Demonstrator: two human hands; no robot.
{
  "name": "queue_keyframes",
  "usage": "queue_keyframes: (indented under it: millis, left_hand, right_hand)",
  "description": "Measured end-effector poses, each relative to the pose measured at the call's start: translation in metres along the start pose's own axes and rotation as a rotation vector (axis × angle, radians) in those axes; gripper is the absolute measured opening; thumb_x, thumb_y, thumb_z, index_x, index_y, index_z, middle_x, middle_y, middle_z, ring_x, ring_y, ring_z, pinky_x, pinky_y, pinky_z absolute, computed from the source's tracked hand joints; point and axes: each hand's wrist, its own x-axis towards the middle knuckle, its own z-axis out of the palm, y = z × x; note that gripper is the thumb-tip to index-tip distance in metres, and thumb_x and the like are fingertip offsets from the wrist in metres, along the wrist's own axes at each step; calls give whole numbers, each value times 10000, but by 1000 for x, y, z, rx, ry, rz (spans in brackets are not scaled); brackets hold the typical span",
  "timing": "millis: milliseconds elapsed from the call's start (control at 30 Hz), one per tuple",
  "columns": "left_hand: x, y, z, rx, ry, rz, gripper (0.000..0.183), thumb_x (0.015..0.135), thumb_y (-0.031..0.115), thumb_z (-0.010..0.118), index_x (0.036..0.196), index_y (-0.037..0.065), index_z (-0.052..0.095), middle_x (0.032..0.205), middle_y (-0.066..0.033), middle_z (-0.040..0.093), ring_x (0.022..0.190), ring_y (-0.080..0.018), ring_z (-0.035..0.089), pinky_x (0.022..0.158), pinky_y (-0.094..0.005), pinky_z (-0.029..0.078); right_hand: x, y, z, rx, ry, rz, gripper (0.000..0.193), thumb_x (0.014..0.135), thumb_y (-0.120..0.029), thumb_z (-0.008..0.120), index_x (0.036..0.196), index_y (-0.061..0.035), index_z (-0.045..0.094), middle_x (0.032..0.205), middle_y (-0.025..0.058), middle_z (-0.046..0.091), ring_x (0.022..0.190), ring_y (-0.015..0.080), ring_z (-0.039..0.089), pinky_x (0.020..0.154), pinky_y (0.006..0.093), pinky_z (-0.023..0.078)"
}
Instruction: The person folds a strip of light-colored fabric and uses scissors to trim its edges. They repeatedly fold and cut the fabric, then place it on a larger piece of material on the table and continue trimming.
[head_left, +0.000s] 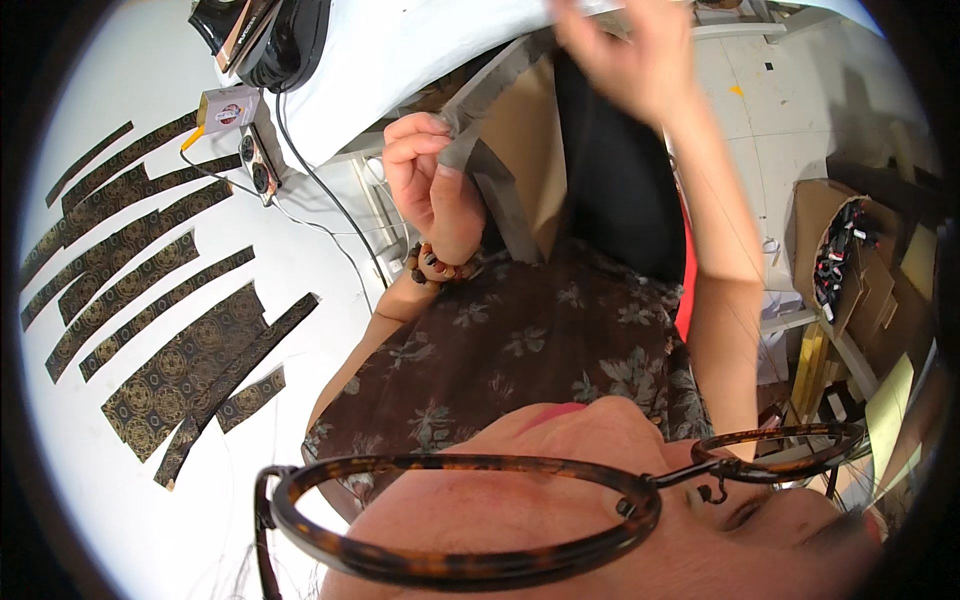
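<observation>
My left hand (437, 185), with a beaded bracelet at the wrist, pinches a grey strip (495, 78) that looks like fabric between thumb and fingers. One part of the strip runs up and right toward my right hand; another hangs down over my lap. At the top, above my dark trousers (612, 170), my right hand (635, 55) is raised and smeared by motion. Its fingertips are partly cut off by the frame's edge, so whether it holds the strip's far end is unclear. A tan surface (520, 140) shows behind the strip.
Dark gold-patterned strips (190, 365) lie spread on the white table (310, 240) at left. Near them are a small box (228, 108), cords and a glossy black device (285, 45). On the right stands a cardboard box (815, 215) with small dark pieces in it.
</observation>
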Motion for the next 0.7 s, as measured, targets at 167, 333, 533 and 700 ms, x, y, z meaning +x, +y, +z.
queue_keyframes:
  millis: [167,333,533,700]
  left_hand:
    - [7,-15,11,-5,-64,125,157,989,74,509,1139,30,487,1353,-256,465,1222,-318,517,1087,-445,398]
    - [6,-15,11,-13,-86,138,178,1009,81,493,1176,39,450,1407,-324,444,1322,-414,502,1114,-528,399]
    - [5,-18,11,-29,-86,179,185,1003,68,502,1176,38,445,1415,-336,422,1310,-431,518,1117,-535,402]
    - [3,-19,10,-26,-78,189,190,993,63,520,1169,40,452,1411,-338,422,1313,-443,518,1113,-540,402]
  right_hand:
    - [-60,-44,44,355,156,-28,469,761,-19,783,1224,-86,740,1184,47,682,954,254,691,782,344,593]
    - [-65,-47,58,307,136,-124,459,758,-64,793,1211,-124,751,1201,22,649,994,232,656,826,339,580]
    - [-74,-47,64,297,118,-162,369,762,-106,786,1131,-116,768,1190,0,641,992,209,640,875,369,525]
    - [-83,-48,58,176,81,-209,336,759,-117,770,1096,-113,766,1163,-10,647,976,202,634,909,387,485]
